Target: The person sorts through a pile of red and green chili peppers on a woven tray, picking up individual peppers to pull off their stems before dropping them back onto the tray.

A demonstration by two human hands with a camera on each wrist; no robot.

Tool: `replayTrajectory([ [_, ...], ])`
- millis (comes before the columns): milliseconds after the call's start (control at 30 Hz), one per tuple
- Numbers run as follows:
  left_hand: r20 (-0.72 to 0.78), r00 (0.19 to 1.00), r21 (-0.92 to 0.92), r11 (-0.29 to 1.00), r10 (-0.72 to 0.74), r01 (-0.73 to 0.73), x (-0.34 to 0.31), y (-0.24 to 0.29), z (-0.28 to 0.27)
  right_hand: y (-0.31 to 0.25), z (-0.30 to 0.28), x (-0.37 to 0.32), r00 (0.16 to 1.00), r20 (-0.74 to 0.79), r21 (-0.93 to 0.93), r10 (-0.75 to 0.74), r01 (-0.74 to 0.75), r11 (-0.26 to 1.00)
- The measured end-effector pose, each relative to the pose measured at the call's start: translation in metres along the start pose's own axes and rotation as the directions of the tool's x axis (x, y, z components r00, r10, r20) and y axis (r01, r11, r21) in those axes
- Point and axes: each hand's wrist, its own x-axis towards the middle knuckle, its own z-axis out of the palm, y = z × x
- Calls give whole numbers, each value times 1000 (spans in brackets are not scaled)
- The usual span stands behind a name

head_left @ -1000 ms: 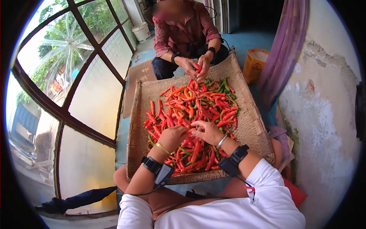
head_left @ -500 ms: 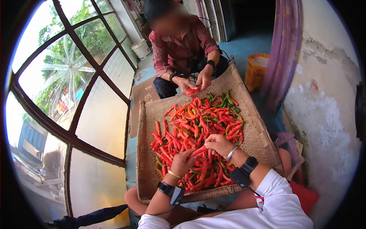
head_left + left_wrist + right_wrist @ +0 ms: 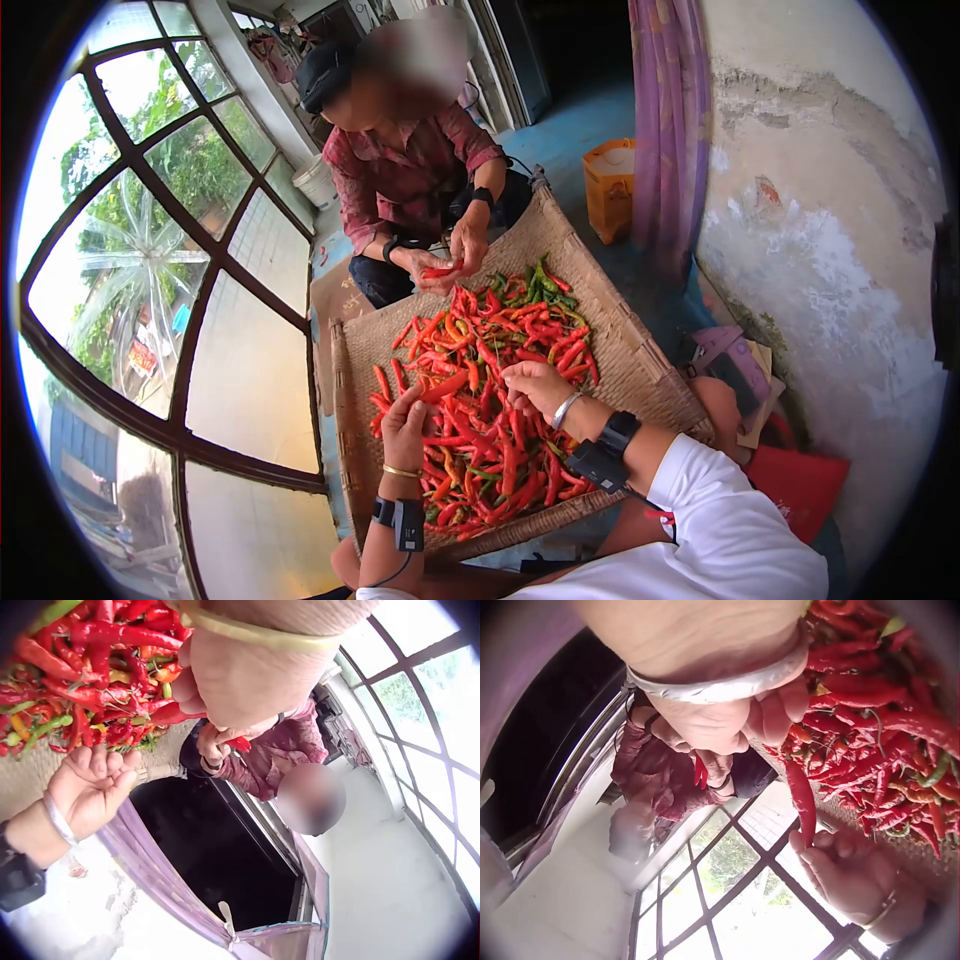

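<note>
In the head view my left hand [image 3: 404, 428] pinches one end of a red chili pepper [image 3: 445, 387], which points right above the pile. The right wrist view shows this pepper [image 3: 801, 801] held upright between thumb and fingers. My right hand [image 3: 543, 388] hovers to the right over the heap of chili peppers [image 3: 500, 440], apart from the held one. Seen from the left wrist, my right hand [image 3: 91, 787] has its fingers loosely curled, with nothing visible in them. The heap is mostly red, with some green and orange peppers.
A shallow woven tray [image 3: 630, 345] bears the pile. Across it a person [image 3: 405, 190] in a dark red shirt holds a red pepper in both hands. A paned window [image 3: 240, 350] stands at left; a yellow bag [image 3: 609, 190], purple curtain [image 3: 668, 130] and worn wall at right.
My hands have moved apart; earlier they met at the red pepper, now only the left holds it, raised to the left. The head view has shifted and turned.
</note>
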Motion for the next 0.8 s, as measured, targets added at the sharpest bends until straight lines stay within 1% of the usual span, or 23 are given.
replayTrajectory([
  [33, 17, 1000, 11, 1000, 20, -20, 10, 3, -5, -1, 0, 0, 1000, 7, 0, -1, 1, 1000],
  [67, 4, 1000, 16, 1000, 20, -20, 14, 11, 2, 0, 1, -2, 1000, 10, -3, 3, -3, 1000],
  [100, -49, 996, -27, 997, 73, -75, 21, 23, 15, -3, 1, -2, 1000, 20, -11, 1, -1, 1000],
  [133, -103, 986, -67, 988, 129, -136, 25, 31, 19, -5, 2, -3, 1000, -9, -60, 12, -12, 998],
  [167, -49, 998, -25, 999, 32, -33, 32, 21, 8, -4, 1, -2, 1000, 8, -61, -10, 10, 998],
  [233, -88, 995, 184, 983, 42, -25, 30, -4, 11, -3, 0, -1, 1000, -1, -70, -10, 10, 997],
  [267, 37, 989, 450, 881, 142, -144, 22, -16, 10, -3, 1, -1, 1000, 3, -68, -8, 8, 998],
  [300, 186, 963, 661, 700, 194, -269, 15, -26, 11, -4, 1, -2, 1000, 9, -72, -12, 13, 997],
  [367, 270, 937, 701, 622, 221, -349, -5, -27, 33, -2, 0, -1, 1000, 6, -72, -3, 4, 997],
  [400, 299, 917, 735, 549, 264, -398, -13, -32, 41, 0, 1, -1, 999, 30, -129, -14, 18, 991],
  [433, 355, 903, 767, 478, 242, -429, -20, -33, 50, 2, 1, 0, 998, 56, -186, -24, 34, 982],
  [467, 400, 895, 756, 481, 196, -444, -23, -37, 57, 6, -1, 3, 996, 88, -332, -20, 48, 942],
  [500, 444, 883, 746, 484, 150, -457, -26, -41, 62, 10, -3, 6, 996, 85, -332, -11, 39, 943],
  [533, 444, 885, 746, 488, 142, -453, -28, -45, 66, 15, -5, 7, 976, 148, -685, -162, 219, 695],
  [567, 484, 861, 780, 367, 158, -506, -30, -50, 69, 20, -5, 7, 927, 266, -892, -265, 341, 297],
  [600, 526, 833, 798, 238, 170, -553, -31, -53, 70, -2, 7, -11, 976, 180, -969, -125, 198, 149],
  [633, 529, 832, 797, 240, 166, -554, -32, -53, 70, 1, 8, -12, 977, 176, -969, -123, 194, 153],
  [700, 460, 877, 834, 271, 140, -481, -33, -50, 71, 4, 6, -13, 983, 174, -980, -64, 166, -107],
  [733, 457, 879, 835, 276, 138, -477, -33, -48, 72, 7, 4, -11, 983, 173, -980, -59, 166, -109],
  [800, 387, 920, 863, 330, 57, -383, -34, -47, 72, 14, 0, -7, 984, 166, -984, -63, 161, -82],
])
